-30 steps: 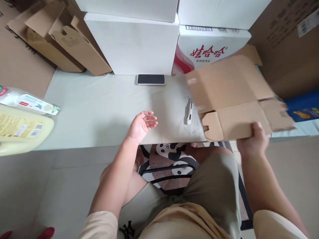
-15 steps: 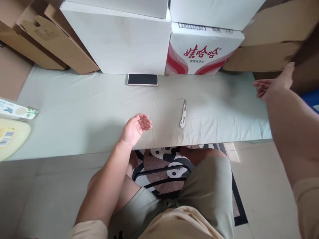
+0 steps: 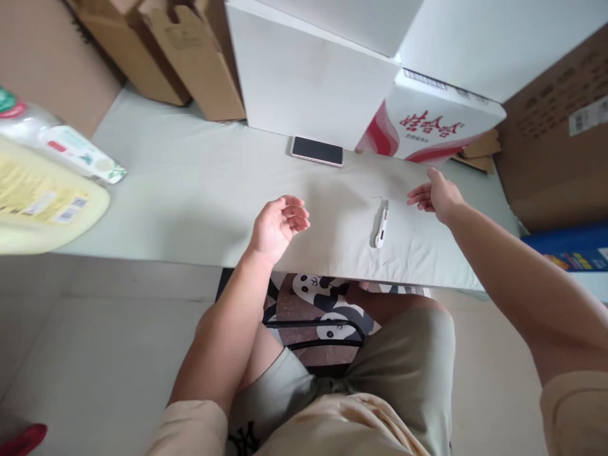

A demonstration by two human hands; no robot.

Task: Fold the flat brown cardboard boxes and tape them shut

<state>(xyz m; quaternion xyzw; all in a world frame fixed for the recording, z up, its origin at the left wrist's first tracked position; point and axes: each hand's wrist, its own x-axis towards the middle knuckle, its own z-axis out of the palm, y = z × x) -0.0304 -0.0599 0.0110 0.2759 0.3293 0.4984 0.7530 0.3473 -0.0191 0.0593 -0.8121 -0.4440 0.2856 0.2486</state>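
Note:
My left hand (image 3: 279,228) hovers over the near part of the cloth-covered table (image 3: 199,190), palm turned inward, fingers loosely curved and apart, with nothing in it. To the right, my right hand (image 3: 437,195) is above the cloth with its thumb raised and fingers stretched toward the middle, also holding nothing. Between the hands lies a white utility knife (image 3: 381,225), nearer to my right hand, its narrow end pointing away from me. A phone (image 3: 317,151) with a dark screen lies flat farther back, against the foot of a white box (image 3: 308,76).
A white and red carton (image 3: 427,123) stands at the back, with brown cardboard (image 3: 204,63) to its left. A large brown box (image 3: 560,139) and a blue package (image 3: 570,247) are on the right. A yellowish jug (image 3: 47,202) and a clear bottle (image 3: 71,145) occupy the left end.
My right hand has come in from the brown cardboard at the far right to beside the utility knife. The head view has turned, and my left hand keeps about the same pose.

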